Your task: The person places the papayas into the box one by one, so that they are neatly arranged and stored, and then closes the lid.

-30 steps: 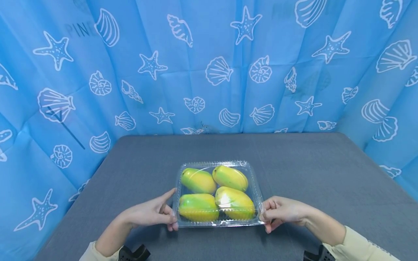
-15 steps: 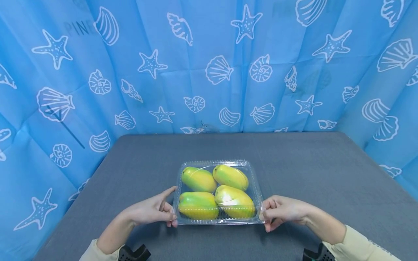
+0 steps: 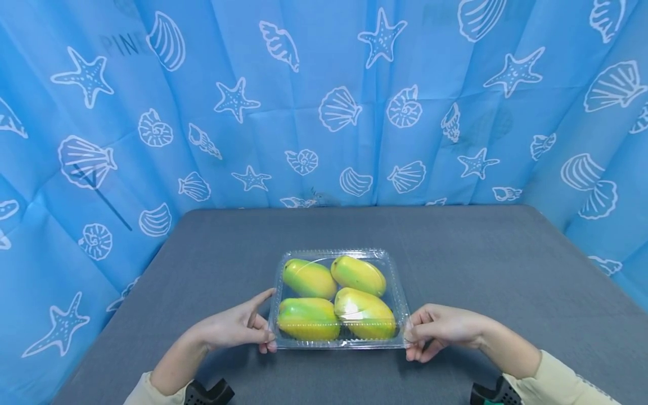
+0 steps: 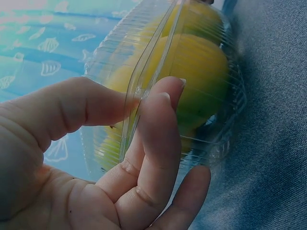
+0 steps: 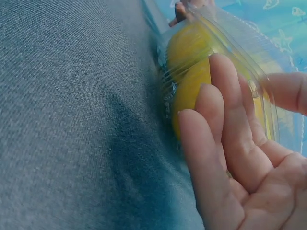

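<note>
A clear plastic clamshell box (image 3: 324, 344) with several yellow-green mangoes (image 3: 310, 319) inside sits on the grey table, its lid down over the fruit. At its near left corner my left hand (image 3: 235, 327) pinches the rim between thumb and curled fingers, the index finger stretched along the side. My right hand (image 3: 445, 331) pinches the rim at the near right corner. In the left wrist view, the thumb and fingers press the two rim layers (image 4: 151, 57) together. The right wrist view shows the same kind of pinch on the box's flange (image 5: 249, 62).
A grey cloth covers the table (image 3: 481, 253), which runs back to a blue curtain (image 3: 324, 101) printed with white shells and starfish. Black wrist devices (image 3: 207, 392) show at both cuffs.
The box and both hands stay nearly in place. The box's near edge sits very slightly higher in the head view than a second ago, and the right hand's lower fingers have shifted slightly.
</note>
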Motion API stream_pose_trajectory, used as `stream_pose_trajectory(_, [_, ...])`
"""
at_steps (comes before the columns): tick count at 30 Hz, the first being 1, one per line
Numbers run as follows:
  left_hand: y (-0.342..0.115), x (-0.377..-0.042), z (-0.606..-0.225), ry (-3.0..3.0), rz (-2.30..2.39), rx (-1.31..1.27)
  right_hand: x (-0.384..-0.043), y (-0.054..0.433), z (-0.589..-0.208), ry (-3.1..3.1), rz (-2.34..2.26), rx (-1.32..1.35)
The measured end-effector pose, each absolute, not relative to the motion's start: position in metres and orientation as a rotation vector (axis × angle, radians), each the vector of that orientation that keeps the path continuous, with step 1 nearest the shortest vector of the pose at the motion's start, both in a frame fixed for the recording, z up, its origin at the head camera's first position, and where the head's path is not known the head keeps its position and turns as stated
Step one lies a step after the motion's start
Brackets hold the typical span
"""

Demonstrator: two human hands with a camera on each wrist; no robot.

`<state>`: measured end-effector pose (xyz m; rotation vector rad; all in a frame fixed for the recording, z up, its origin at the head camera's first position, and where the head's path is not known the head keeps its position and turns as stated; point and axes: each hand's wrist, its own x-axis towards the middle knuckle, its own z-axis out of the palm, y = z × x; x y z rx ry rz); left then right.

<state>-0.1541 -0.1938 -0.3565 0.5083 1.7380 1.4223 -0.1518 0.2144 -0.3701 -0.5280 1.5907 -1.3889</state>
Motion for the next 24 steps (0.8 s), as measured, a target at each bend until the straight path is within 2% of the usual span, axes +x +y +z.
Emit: stream_pose_trajectory(24, [-0.1961, -0.1544, -0.3559, 1.737, 1.424, 0.501, -0.1530, 0.2135, -0.3683, 1.655, -1.352, -0.507])
